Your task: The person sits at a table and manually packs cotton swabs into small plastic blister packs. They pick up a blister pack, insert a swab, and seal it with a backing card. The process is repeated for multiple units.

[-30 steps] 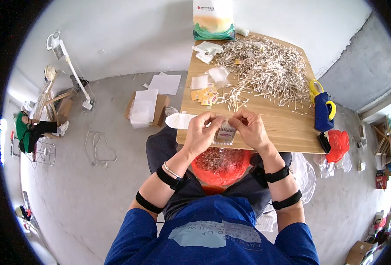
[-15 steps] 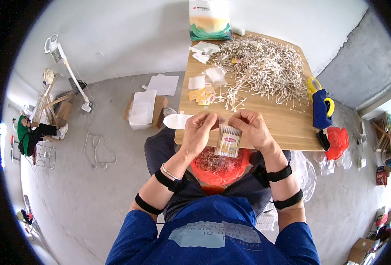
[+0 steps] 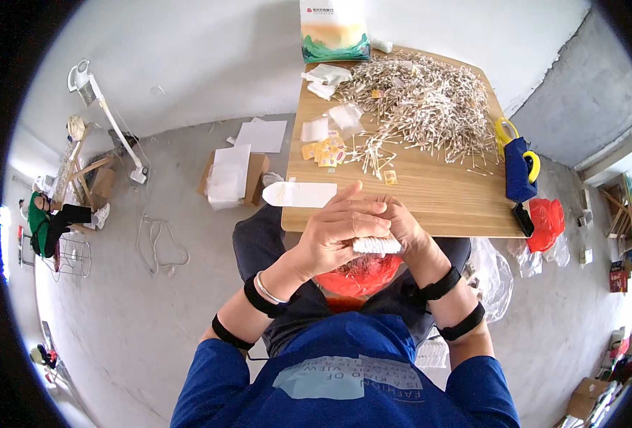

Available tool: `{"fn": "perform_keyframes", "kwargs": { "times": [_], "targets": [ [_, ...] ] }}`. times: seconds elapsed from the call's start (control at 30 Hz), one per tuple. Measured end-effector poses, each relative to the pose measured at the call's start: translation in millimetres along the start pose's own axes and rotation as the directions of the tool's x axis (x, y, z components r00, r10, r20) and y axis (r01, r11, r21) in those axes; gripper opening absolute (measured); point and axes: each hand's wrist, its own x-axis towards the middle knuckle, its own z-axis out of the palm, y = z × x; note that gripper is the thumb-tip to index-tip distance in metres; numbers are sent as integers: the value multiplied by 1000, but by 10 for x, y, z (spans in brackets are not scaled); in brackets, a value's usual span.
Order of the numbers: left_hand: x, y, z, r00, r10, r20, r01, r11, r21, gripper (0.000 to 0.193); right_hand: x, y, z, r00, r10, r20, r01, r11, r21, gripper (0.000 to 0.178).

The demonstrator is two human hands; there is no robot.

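Note:
Just past the table's front edge, my left hand and my right hand close together round a bundle of cotton swabs. White swab tips show in a packed row below my left fingers; the rest of the bundle is hidden. A red plastic bag lies between my legs under the hands, its contents mostly covered. Beside my left hand, a white paper strip with one rounded end lies on the table. A small yellow card lies just beyond my right hand.
A big heap of loose cotton swabs covers the back of the wooden table. Yellow cards and clear plastic sleeves lie at its left. A blue tape dispenser stands at the right edge. A cardboard box sits on the floor.
The labelled swab pack, held up by its top between both hands, is now enclosed between them with swab tips facing me. A yellow card shows on the table where my right hand was.

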Motion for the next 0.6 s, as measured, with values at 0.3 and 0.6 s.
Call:
{"fn": "perform_keyframes", "kwargs": {
  "times": [0.3, 0.6],
  "targets": [
    [-47, -12, -7, 991, -130, 14, 130, 967, -220, 36, -49, 136, 18, 961, 101, 256, -177, 940, 292, 35],
    [98, 145, 10, 988, -149, 31, 151, 982, -113, 31, -52, 276, 13, 985, 81, 150, -130, 926, 354, 39]
  ]
}}
